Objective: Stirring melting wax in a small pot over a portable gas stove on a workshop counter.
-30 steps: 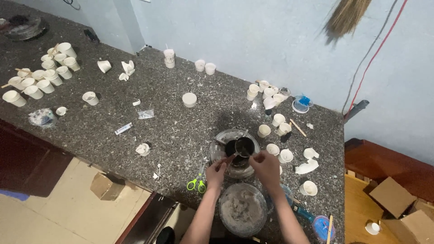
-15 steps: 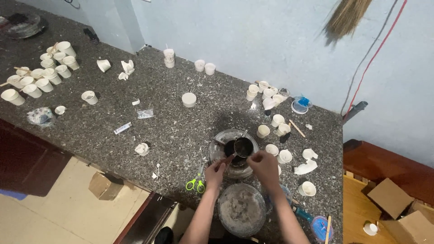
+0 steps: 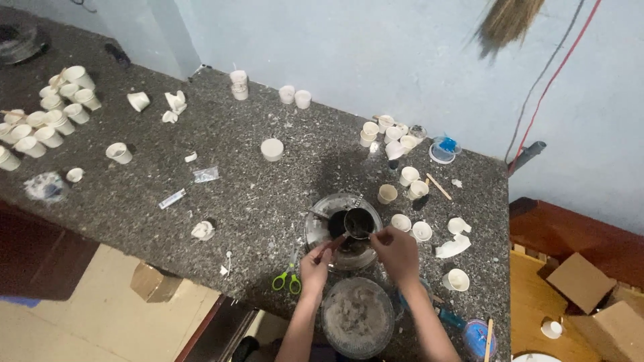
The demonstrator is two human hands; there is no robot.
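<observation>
Now, left hand: your left hand is closed around a thin brown stick whose tip reaches into the glass bowl.
Right hand: your right hand pinches the handle of a small dark metal cup, fingers together on it.
Cup: it is held tilted over the glass bowl, near the middle of the speckled stone surface.
Nearby: a second bowl of grey paste sits just below your hands; green-handled scissors lie just left of your left wrist.
Around: white paper cups are scattered across the surface.
</observation>
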